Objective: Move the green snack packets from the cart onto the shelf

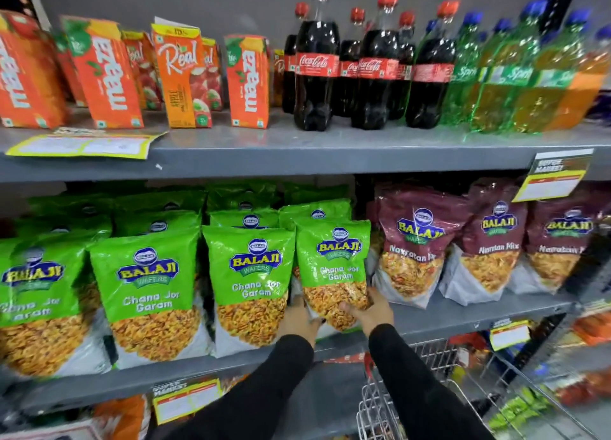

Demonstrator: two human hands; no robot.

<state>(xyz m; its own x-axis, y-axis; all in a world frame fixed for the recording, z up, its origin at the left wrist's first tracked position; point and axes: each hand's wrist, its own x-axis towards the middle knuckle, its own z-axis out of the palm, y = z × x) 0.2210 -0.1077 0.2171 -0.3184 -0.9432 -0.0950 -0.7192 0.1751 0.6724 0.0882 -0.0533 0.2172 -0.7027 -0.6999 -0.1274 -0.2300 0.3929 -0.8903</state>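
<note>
Both my hands hold one green snack packet (334,267) upright at the right end of the green row on the middle shelf (463,317). My left hand (299,320) grips its lower left corner and my right hand (370,310) cups its bottom right. Several more green packets (148,291) stand in rows to the left on the same shelf. The wire cart (429,396) is at the lower right, below my right arm; blurred green packaging (519,410) lies inside it.
Maroon snack packets (416,244) stand just right of the held packet. The shelf above carries orange juice cartons (109,76), cola bottles (317,62) and green soda bottles (506,72). Yellow price tags (555,178) hang from the shelf edges. A lower shelf holds orange packets (119,413).
</note>
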